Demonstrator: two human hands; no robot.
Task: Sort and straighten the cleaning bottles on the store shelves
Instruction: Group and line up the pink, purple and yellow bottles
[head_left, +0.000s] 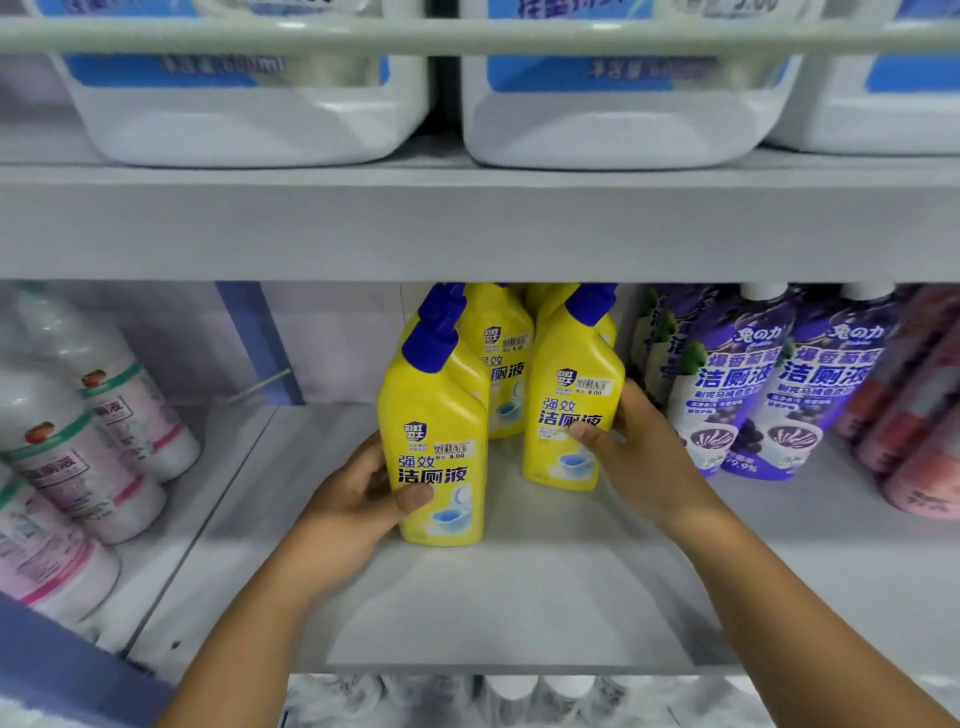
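Several yellow toilet-cleaner bottles with blue caps stand in two rows on the middle shelf. My left hand grips the front left yellow bottle from its left side, thumb across the label. My right hand holds the front right yellow bottle from its right side, thumb on the label front. Both bottles stand upright, a gap between them. More yellow bottles stand behind them.
Purple bottles stand close to the right of my right hand, pink ones beyond. White bottles with pink labels fill the left bay past a blue divider. Large white jugs sit on the shelf above.
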